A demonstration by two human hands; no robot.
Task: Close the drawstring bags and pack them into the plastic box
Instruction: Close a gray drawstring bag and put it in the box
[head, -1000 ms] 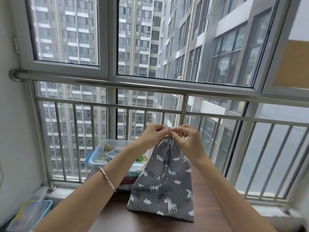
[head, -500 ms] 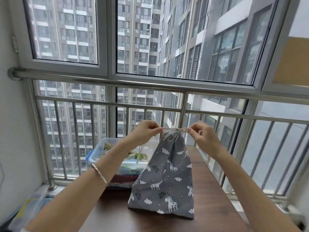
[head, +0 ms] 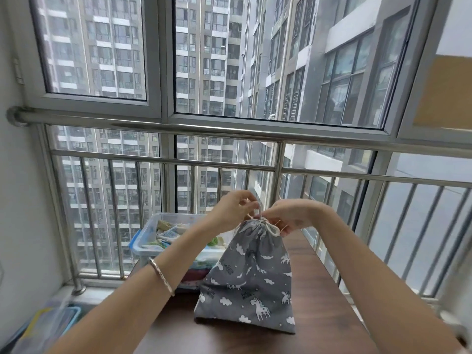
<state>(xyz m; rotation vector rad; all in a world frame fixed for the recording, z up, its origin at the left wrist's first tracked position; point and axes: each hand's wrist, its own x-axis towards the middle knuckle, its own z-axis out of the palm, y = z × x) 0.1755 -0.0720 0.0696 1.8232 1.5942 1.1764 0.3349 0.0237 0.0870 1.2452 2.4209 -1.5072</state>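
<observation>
Grey bag (head: pixel 251 282) on wooden table (head: pixel 319 302), barred window (head: pixel 268 72)

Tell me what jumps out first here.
A grey unicorn-print drawstring bag stands centre-front on the dark wooden table, its mouth cinched. The left hand and right hand both pinch the cream cord at its top. Behind it to the left sits the clear plastic box holding fabric items; grey high-rise towers fill the windows above.
</observation>
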